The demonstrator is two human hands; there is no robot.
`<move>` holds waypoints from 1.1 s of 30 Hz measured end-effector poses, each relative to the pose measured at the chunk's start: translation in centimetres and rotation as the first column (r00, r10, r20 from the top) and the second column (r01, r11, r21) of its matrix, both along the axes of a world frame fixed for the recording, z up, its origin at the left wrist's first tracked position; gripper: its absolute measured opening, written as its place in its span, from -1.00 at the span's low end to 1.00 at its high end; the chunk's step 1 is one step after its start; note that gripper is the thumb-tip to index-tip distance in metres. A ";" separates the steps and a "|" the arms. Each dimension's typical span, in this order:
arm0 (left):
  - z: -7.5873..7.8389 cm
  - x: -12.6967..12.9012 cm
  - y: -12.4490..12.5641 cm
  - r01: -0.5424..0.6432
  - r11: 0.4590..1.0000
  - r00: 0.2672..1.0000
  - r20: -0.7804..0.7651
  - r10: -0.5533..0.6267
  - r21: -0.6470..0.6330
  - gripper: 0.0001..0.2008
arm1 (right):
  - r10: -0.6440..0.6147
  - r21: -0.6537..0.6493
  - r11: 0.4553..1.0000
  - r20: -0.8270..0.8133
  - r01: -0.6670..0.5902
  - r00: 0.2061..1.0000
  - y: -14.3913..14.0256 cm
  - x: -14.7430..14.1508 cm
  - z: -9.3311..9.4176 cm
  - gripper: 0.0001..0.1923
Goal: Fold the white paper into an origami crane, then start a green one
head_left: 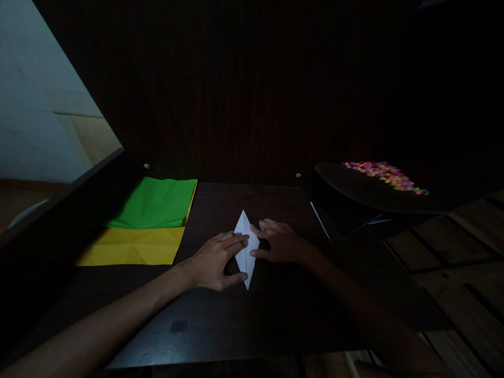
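"Two hands in the head view: touching what?"

"One white paper (244, 258), a folded narrow diamond flat on the dark desk (220, 320), between them. The left hand (212, 262) lies over its left side, thumb spread toward the near point. The right hand (281, 242) touches its right side, forefinger and thumb apart. Neither seems to pinch."

"How might it handle?"

"Probably light, easily creased, apt to slide. The long side edges look safest to hold; the points may bend."

"And room?"

"Desk surface shows beyond it, up to a tall panel (236, 94), and nearer, to the front edge. Left lie green (157, 202) and yellow sheets (129, 248); right, a dark object (346, 185)."
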State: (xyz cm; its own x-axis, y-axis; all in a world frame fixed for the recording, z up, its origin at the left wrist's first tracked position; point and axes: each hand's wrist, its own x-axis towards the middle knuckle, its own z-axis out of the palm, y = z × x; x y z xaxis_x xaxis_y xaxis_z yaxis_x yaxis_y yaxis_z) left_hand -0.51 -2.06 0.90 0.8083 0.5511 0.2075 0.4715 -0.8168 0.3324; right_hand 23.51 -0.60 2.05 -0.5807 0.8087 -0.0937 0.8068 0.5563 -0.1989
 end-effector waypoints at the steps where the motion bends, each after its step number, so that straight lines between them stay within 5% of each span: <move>1: 0.0 0.0 0.0 0.002 1.000 1.000 -0.007 -0.002 -0.002 -0.28 | -0.006 0.004 1.000 0.006 0.006 1.000 -0.1 -0.1 0.0 -0.21; 6: -0.1 0.2 -0.1 -0.002 1.000 1.000 0.004 0.002 -0.025 -0.43 | -0.002 -0.001 1.000 0.012 0.002 1.000 -0.3 -0.3 0.2 -0.07; 14: -0.8 0.7 -0.6 -0.064 0.998 0.998 0.011 0.064 0.012 -0.26 | 0.008 -0.006 1.000 -0.013 -0.008 1.000 -0.1 -0.2 0.0 0.06; 20: -0.4 0.7 -0.6 -0.061 0.997 0.998 0.002 0.061 -0.041 -0.18 | -0.027 -0.038 0.999 0.031 0.028 0.999 0.2 -0.1 0.2 -0.19; 25: -0.6 0.6 -0.6 -0.100 0.990 0.994 0.024 0.103 -0.102 -0.13 | -0.044 -0.049 0.998 -0.006 0.043 0.999 0.1 -0.2 0.2 0.09; 33: -1.0 0.5 -0.5 -0.092 0.979 0.970 0.208 0.129 -0.180 0.17 | -0.059 -0.047 0.997 -0.008 0.058 0.998 0.4 -0.2 0.0 0.09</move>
